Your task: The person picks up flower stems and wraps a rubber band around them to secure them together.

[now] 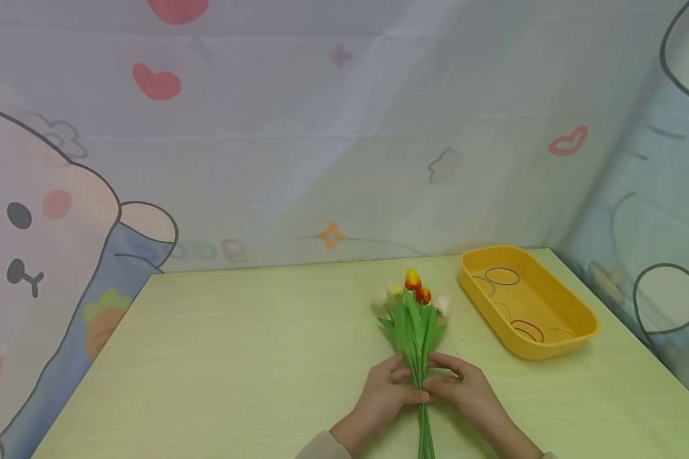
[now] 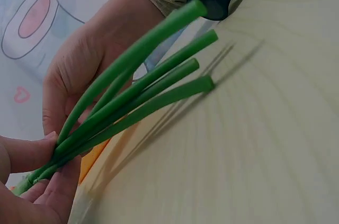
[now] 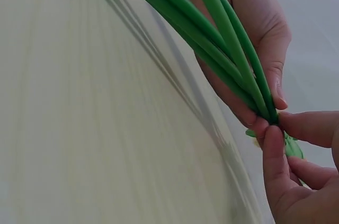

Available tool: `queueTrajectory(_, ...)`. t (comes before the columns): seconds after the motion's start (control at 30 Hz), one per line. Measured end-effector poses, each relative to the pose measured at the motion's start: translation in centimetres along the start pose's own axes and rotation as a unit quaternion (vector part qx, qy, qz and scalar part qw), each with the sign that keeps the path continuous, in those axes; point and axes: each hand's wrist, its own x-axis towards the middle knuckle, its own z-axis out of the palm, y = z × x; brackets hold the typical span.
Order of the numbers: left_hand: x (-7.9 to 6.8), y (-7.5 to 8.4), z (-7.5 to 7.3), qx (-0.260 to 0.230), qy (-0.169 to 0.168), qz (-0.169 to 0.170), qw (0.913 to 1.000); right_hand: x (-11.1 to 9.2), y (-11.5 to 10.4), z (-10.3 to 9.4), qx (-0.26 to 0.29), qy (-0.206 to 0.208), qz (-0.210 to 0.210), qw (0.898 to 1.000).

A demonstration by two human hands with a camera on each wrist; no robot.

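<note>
A bunch of tulips (image 1: 418, 325) with orange, yellow and white heads points away from me, its green stems (image 1: 423, 427) towards the near edge. My left hand (image 1: 381, 392) pinches the stems below the leaves, thumb across them. From the other side, my right hand (image 1: 465, 389) pinches the same bunch with thumb and fingers. In the left wrist view the cut stem ends (image 2: 200, 83) fan out over the tabletop and cast shadows on it. The right wrist view has fingers of both hands meeting around the stems (image 3: 228, 60); the flower heads are mostly hidden there.
To the right of the flowers stands a yellow tray (image 1: 551, 347) with several thin coloured rings inside, among them a blue ring (image 1: 502, 268) and a dark red ring (image 1: 527, 322). A printed cloth (image 1: 298, 159) hangs behind the pale wooden table (image 1: 235, 357).
</note>
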Motion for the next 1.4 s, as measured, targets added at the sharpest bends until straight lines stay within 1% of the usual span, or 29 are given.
queueTrajectory(0.1, 0.0, 0.2, 0.0, -0.005, 0.000, 0.009, 0.9999, -0.1, -0.2, 0.0, 0.021, -0.008, -0.012, 1.000)
queueTrajectory(0.23, 0.0, 0.4, 0.1, -0.020, -0.007, 0.021, 0.9996, -0.3, -0.6, 0.3, 0.024, -0.010, -0.034, 0.999)
queueTrajectory(0.4, -0.1, 0.9, 0.3, -0.016, -0.005, 0.027, 0.9995, -0.8, -1.1, 0.8, -0.006, -0.002, -0.089, 0.996)
queueTrajectory(0.57, -0.1, 1.9, -0.1, -0.001, 0.004, 0.043, 0.9991, -1.1, -1.3, 1.2, -0.038, 0.007, -0.158, 0.987)
queueTrajectory(0.63, -0.1, 2.4, -0.4, 0.000, 0.008, 0.053, 0.9985, -1.2, -1.3, 1.3, -0.042, 0.004, -0.174, 0.984)
queueTrajectory(0.7, -0.2, 3.1, -0.7, -0.003, 0.012, 0.064, 0.9978, -1.3, -1.3, 1.5, -0.041, -0.002, -0.181, 0.983)
queueTrajectory(0.87, -0.5, 4.6, -1.5, -0.019, 0.038, 0.079, 0.9959, -1.7, -1.5, 2.0, -0.031, -0.047, -0.173, 0.983)
queueTrajectory(1.0, -0.6, 5.4, -2.0, -0.033, 0.058, 0.096, 0.9932, -2.0, -1.7, 2.5, -0.026, -0.084, -0.137, 0.987)
queueTrajectory(1.1, -0.6, 5.5, -2.2, -0.047, 0.065, 0.108, 0.9910, -2.2, -1.8, 3.0, -0.013, -0.110, -0.094, 0.989)
queueTrajectory(1.23, -0.5, 5.4, -2.3, -0.058, 0.074, 0.102, 0.9904, -2.3, -1.7, 3.5, 0.013, -0.143, -0.053, 0.988)
queueTrajectory(1.3, -0.6, 5.2, -2.3, -0.060, 0.077, 0.099, 0.9903, -2.3, -1.6, 3.6, 0.019, -0.150, -0.046, 0.987)
queueTrajectory(1.4, -0.6, 4.9, -2.2, -0.063, 0.079, 0.099, 0.9899, -2.2, -1.4, 3.6, 0.026, -0.154, -0.049, 0.987)
